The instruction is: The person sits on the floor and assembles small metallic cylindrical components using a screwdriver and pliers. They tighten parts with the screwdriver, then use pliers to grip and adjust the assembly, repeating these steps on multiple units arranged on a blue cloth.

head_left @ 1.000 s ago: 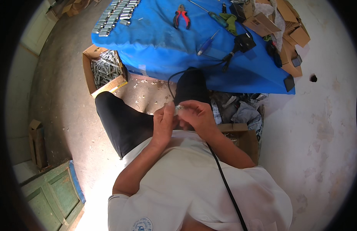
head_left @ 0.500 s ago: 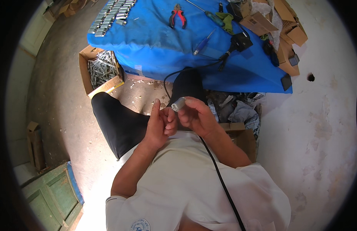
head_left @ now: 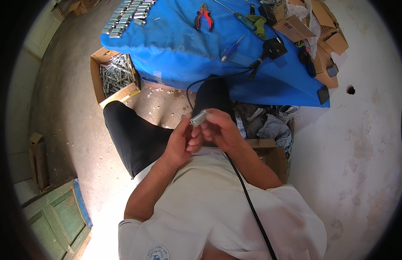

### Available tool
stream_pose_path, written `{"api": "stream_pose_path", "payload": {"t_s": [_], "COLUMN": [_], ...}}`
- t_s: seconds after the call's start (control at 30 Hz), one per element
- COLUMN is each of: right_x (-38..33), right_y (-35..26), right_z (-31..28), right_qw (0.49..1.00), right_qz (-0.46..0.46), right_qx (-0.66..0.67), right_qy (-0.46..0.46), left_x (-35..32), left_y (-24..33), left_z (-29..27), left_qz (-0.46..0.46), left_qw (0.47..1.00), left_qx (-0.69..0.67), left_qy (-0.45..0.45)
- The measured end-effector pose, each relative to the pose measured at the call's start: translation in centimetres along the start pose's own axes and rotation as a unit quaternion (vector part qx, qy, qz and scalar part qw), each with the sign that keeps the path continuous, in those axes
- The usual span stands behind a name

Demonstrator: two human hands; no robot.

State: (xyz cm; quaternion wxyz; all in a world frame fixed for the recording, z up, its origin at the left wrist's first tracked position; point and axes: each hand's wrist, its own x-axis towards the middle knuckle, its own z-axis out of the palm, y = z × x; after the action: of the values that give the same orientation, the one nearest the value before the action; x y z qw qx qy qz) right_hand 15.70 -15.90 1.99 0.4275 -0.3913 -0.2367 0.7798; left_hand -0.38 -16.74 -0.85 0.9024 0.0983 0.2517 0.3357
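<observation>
A short silvery metal piece, block-like with rounded edges, is held up above my lap. My right hand grips its upper right end between thumb and fingers. My left hand is closed at the lower left end, its thumb and fingertips against the piece. The exact kind of piece cannot be made out. Similar silvery pieces lie in rows at the far left of the blue-covered table.
Red-handled pliers, a blue screwdriver, a green-handled screwdriver and a black cable lie on the table. A cardboard box of metal parts stands left. Opened cartons sit at the far right.
My left thumb has come down from pointing up onto the metal piece's end. The piece has turned and now shows more of its side. The view has shifted slightly.
</observation>
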Motion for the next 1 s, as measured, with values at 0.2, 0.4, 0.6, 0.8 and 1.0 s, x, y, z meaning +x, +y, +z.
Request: {"api": "stream_pose_path", "payload": {"t_s": [0.2,0.4,0.6,0.8,1.0], "right_x": [0.1,0.2,-0.1,0.2,0.0], "right_y": [-0.1,0.5,0.0,0.1,-0.3], "right_z": [-0.4,-1.1,-0.3,-0.5,-0.3], "right_qw": [1.000,0.997,0.999,0.997,0.996], "right_qz": [-0.006,0.010,-0.001,-0.021,-0.030], "right_qx": [0.021,0.071,0.050,0.063,0.068], "right_qy": [-0.005,0.005,-0.001,-0.037,-0.056], "left_x": [-0.1,-0.4,-0.3,0.1,0.1], "left_y": [0.3,0.1,-0.2,-0.8,-1.0], "left_z": [0.2,0.7,1.4,0.7,0.8], "left_qz": [0.009,0.032,0.078,0.145,0.121], "left_qw": [0.999,0.996,0.989,0.967,0.975], "left_qx": [-0.017,0.075,0.120,0.202,0.172], "left_qy": [-0.046,-0.044,-0.027,-0.062,-0.073]}}
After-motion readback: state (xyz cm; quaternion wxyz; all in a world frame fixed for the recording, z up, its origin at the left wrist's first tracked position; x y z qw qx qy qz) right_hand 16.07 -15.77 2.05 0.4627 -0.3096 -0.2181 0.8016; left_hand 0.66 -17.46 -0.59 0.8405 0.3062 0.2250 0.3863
